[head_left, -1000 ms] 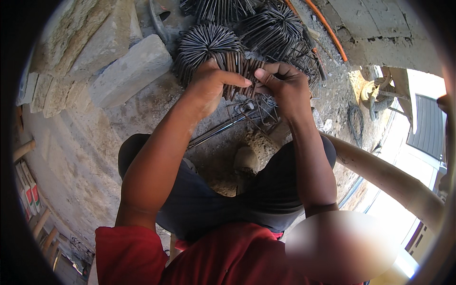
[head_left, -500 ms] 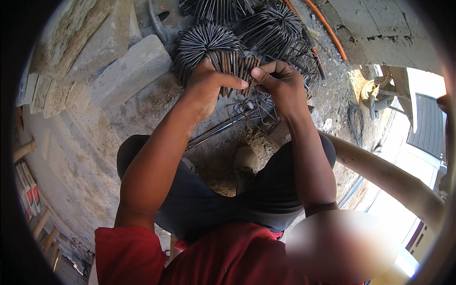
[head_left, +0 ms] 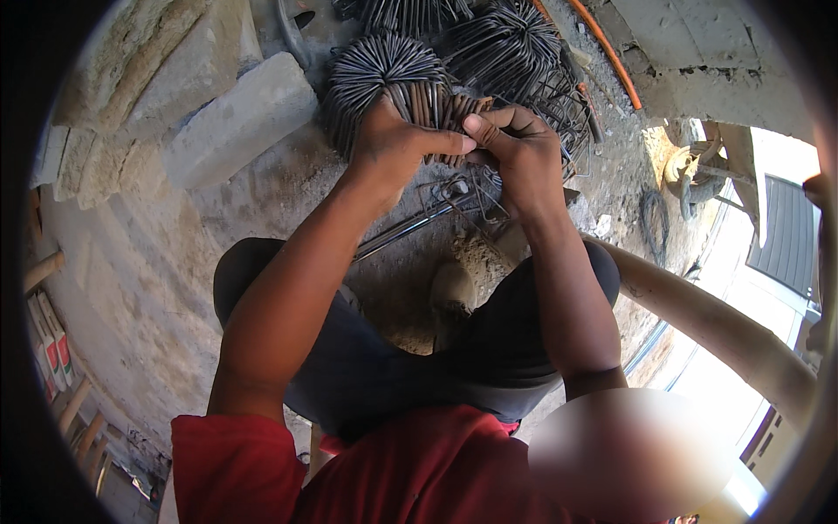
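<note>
A fanned bundle of bent steel rebar stirrups [head_left: 384, 63] lies on the ground in front of me, dark on top and rusty brown along the near side. My left hand [head_left: 393, 144] is wrapped over the near side of this bundle, its thumb stretched along the rusty bars toward the right. At the bundle's right end my right hand [head_left: 528, 157] is closed, thumb and forefinger pinching the end bars. The two thumb tips almost meet. My fingers hide part of the stirrups, and the right hand's lower fingers are curled out of sight.
More stirrup bundles [head_left: 506, 44] lie behind, with loose bent bars [head_left: 559, 113] at their right. A pale stone block [head_left: 244, 118] sits to the left. An orange rod [head_left: 607, 52] lies far right. A thick round pole [head_left: 707, 319] slants past my right knee. Straight bars [head_left: 415, 229] lie below my hands.
My left hand has shifted slightly right along the bundle, its thumb now nearer the right thumb. The right hand has risen a little and still pinches the end bars.
</note>
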A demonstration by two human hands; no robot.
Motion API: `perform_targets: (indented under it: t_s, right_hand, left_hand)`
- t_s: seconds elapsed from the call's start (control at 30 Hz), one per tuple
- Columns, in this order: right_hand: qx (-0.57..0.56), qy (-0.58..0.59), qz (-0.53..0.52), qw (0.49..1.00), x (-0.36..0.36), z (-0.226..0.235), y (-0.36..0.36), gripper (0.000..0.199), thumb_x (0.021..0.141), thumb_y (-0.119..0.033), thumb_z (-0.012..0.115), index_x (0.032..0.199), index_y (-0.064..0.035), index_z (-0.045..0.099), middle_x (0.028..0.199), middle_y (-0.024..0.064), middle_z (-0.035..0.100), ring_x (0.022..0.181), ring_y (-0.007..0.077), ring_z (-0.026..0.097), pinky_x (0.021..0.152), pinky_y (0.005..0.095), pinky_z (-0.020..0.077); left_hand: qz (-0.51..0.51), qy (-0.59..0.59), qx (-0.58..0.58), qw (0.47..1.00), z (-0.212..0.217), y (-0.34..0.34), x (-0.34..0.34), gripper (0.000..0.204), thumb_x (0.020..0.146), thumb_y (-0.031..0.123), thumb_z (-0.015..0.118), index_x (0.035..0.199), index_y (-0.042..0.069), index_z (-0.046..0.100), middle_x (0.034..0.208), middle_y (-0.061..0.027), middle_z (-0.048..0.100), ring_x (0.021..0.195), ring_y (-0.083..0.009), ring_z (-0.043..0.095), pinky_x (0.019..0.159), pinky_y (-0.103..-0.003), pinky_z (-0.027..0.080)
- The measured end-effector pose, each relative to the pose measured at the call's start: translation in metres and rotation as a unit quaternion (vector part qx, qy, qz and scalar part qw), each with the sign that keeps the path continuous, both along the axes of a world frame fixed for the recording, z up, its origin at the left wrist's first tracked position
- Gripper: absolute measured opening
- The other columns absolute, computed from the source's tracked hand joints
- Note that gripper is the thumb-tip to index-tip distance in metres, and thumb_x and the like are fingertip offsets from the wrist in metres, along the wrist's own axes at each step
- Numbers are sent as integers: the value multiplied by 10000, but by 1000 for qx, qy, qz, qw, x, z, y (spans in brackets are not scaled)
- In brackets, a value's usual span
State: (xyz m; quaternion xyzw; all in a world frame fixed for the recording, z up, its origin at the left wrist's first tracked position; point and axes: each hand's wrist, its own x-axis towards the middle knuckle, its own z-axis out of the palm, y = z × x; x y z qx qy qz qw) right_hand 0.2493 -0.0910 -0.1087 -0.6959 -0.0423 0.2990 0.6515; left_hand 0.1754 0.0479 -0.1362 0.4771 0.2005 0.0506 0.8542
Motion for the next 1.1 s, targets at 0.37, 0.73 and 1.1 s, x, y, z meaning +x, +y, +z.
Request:
perform_targets:
  t_s: [0.37,0.73,1.1]
  right_hand:
    - [-3,-34,117,993,10,10,-6,262,864,-232,739,943,15,699,851,70,697,766,146,660,700,283,526]
    - [-643,-154,415,625,13,-146,-52,328,831,-328,685,1062,-98,721,1045,117,700,1005,225,673,793,370,541]
    - [-660,-297,397,564,-46,-175,-62,276,854,-277,627,1070,-118,690,1118,121,640,1066,282,613,763,414,550]
  left_hand:
    - [14,7,18,1000,4,17,-4,380,642,-37,711,1016,14,662,940,-69,690,890,-179,649,863,-325,488]
    - [33,-12,5,999,3,32,-10,314,642,-51,720,948,0,672,864,-82,691,815,-183,652,810,-318,501]
    - [98,4,0,995,-2,43,-9,424,450,15,848,788,-29,596,747,-103,621,651,-199,612,661,-328,517]
